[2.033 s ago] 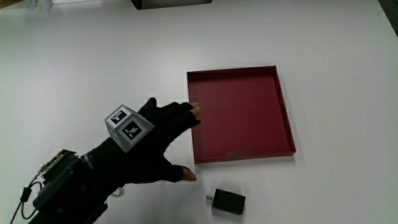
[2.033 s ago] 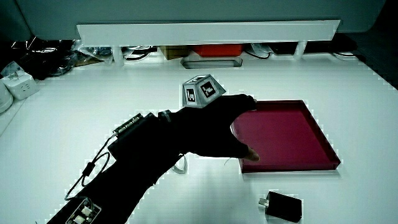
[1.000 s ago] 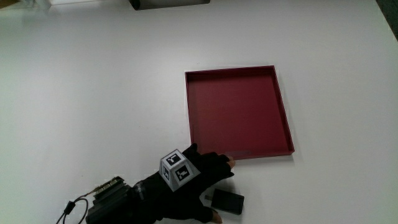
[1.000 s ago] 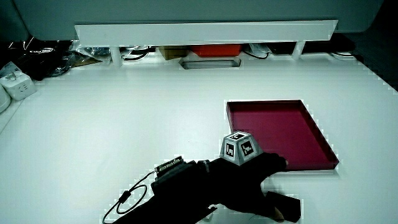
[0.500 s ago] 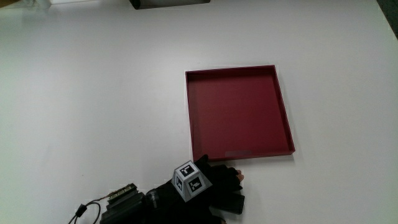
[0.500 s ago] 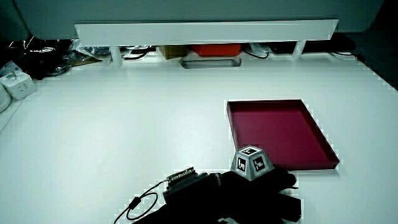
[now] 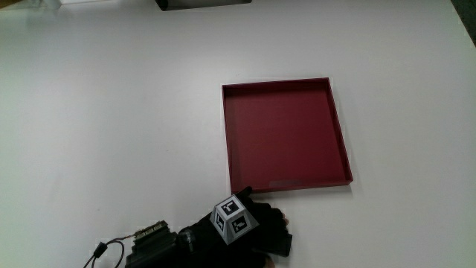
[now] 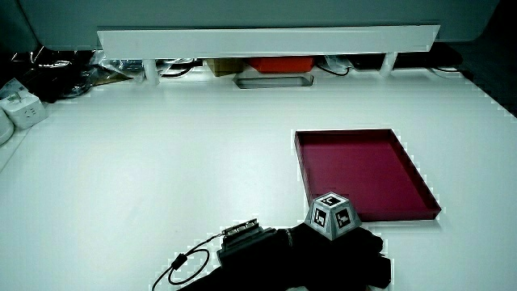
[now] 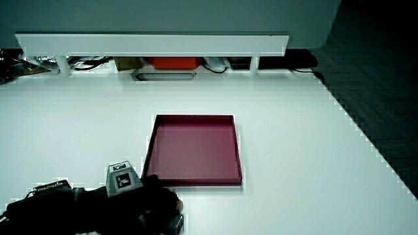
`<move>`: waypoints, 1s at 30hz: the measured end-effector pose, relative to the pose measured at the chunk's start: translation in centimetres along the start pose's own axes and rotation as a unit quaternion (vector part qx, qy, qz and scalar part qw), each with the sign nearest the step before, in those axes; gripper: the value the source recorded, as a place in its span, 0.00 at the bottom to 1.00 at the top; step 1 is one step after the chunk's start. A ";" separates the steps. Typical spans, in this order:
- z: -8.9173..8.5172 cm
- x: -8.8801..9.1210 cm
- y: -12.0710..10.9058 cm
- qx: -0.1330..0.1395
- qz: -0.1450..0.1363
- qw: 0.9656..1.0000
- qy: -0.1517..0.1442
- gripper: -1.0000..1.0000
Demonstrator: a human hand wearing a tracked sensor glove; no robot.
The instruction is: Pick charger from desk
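The black-gloved hand (image 7: pixel 256 232) lies flat over the black charger (image 7: pixel 283 244), at the table's edge nearest the person. Only a dark corner of the charger shows past the fingers in the main view. The fingers curl down around it. The patterned cube (image 7: pixel 233 217) sits on the back of the hand. In both side views the hand (image 8: pixel 343 255) (image 9: pixel 147 202) rests low on the table, just nearer the person than the red tray's (image 8: pixel 422 184) near rim. The charger stays on the table under the hand.
The shallow red tray (image 7: pixel 341 130) (image 9: pixel 196 183) holds nothing. A small device with a looped wire (image 8: pixel 194 260) is strapped to the forearm. A low white partition (image 8: pixel 266 39) with cables and boxes under it lines the table's farthest edge. A white plug block (image 8: pixel 20 111) stands near it.
The hand came from beside the tray toward the person and settled on the charger. Over the last half second it only shifted slightly and closed down over it.
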 end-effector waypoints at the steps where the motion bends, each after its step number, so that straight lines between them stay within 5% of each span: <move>1: 0.1 0.1 0.0 0.000 0.001 1.000 0.001 0.73; 14: 0.3 0.9 -0.4 0.008 -0.016 1.000 0.011 1.00; 24: 1.7 1.4 -1.2 0.030 -0.030 0.999 0.006 1.00; 30: 4.4 1.4 -1.5 0.060 -0.033 0.998 0.014 1.00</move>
